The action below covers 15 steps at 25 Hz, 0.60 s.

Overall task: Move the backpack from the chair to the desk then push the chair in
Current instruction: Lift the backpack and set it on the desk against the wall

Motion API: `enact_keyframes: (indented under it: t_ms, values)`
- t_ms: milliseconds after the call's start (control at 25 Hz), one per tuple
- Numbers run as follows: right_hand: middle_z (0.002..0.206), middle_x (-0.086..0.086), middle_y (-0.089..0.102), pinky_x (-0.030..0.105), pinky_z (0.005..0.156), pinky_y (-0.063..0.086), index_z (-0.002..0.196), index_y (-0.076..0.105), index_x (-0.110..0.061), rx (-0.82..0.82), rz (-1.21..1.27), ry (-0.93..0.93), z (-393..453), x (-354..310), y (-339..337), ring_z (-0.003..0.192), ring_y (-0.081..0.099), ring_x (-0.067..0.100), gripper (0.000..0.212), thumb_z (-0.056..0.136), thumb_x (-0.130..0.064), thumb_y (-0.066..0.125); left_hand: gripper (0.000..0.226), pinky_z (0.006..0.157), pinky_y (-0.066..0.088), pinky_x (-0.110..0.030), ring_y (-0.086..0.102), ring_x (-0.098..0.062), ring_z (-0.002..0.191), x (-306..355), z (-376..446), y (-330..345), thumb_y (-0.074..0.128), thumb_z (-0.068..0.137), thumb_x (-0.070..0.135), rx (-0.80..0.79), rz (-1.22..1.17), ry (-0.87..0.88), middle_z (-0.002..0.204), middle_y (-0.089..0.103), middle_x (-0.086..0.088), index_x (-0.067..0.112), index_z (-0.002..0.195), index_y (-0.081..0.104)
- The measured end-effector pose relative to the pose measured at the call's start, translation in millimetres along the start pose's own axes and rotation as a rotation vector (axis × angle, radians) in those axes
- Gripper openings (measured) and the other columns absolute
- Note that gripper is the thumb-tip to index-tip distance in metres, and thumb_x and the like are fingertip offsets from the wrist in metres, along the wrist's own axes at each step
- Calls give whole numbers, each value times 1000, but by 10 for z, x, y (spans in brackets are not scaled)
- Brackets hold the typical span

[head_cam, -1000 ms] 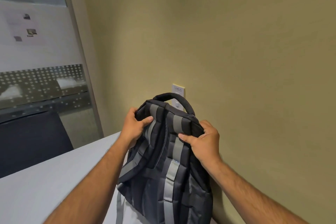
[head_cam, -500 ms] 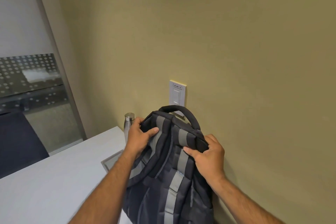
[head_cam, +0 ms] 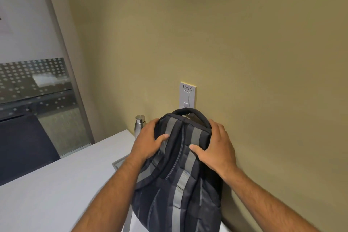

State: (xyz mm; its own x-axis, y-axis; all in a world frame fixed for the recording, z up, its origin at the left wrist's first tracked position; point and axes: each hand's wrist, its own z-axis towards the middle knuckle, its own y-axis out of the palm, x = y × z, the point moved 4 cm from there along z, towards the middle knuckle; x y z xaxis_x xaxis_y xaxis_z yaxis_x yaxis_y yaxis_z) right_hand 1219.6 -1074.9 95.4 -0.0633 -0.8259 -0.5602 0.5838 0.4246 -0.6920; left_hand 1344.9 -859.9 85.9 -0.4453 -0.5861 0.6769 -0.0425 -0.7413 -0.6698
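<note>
Both hands are on the top of the backpack (head_cam: 178,181): the left hand (head_cam: 148,141) curls over its upper left corner with the thumb pressed onto a grey strap, and the right hand (head_cam: 216,149) lies spread across the upper right corner, thumb laid on the other grey strap and fingers (head_cam: 216,128) wrapped round by the carry handle (head_cam: 192,114). Neither hand is lifting it clear; the dark bag stands upright on the white desk (head_cam: 56,184), its back panel and straps facing the person, its far side close against the olive wall (head_cam: 244,43). A light switch (head_cam: 187,96) sits on the wall just above the handle. A steel bottle (head_cam: 139,126) stands on the desk just left of the bag, near the wall. A grey-framed flat panel (head_cam: 117,164) lies on the desk, partly hidden by the left forearm. Off to the left is a glass partition (head_cam: 28,81) with a dotted frosted band.
</note>
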Motion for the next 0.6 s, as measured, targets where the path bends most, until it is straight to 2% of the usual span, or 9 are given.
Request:
enact_keyframes:
  t_ms: [80,160,280,360,520,600]
  values:
    - [157,5,42,42,114,42,155,31,-16,10,-74,-92,16,-120,-62,141,40,25,102,77,-61,79,71,113,42,-48,48,-24,136,62,-134,-76,57,93,61,12,245,93,150,51,-4,21,148,39]
    - [163,10,35,44,123,32,157,27,-12,-16,-153,-181,17,-221,-113,149,31,28,104,82,-69,69,83,121,31,-52,39,-24,144,97,-289,-144,44,91,75,5,422,122,157,43,-5,20,153,34]
    - [173,11,7,50,129,6,163,7,-13,-128,-273,-290,-35,-338,-124,159,3,28,114,82,-86,40,103,126,8,-56,12,-23,157,119,-592,-249,27,85,87,-9,571,58,171,15,-5,19,161,15]
    - [172,9,-9,51,128,-7,162,-6,-15,-180,-309,-360,-159,-415,-124,158,-13,25,118,78,-93,22,110,127,2,-58,1,-23,158,164,-881,-348,19,79,92,9,634,14,172,2,-4,20,162,5]
    - [170,9,-19,53,126,-13,158,-20,-17,-246,-324,-476,-575,-495,-86,156,-22,24,119,75,-97,11,120,126,0,-58,-7,-24,158,212,-1604,-558,9,69,97,34,725,-102,172,-5,-4,22,162,-3]
    - [171,9,-18,55,126,-12,157,-21,-18,-277,-318,-518,-845,-502,-48,156,-22,25,118,75,-98,7,120,126,0,-59,-8,-25,158,200,-2049,-644,13,69,98,47,767,-184,172,-7,-3,24,161,-4]
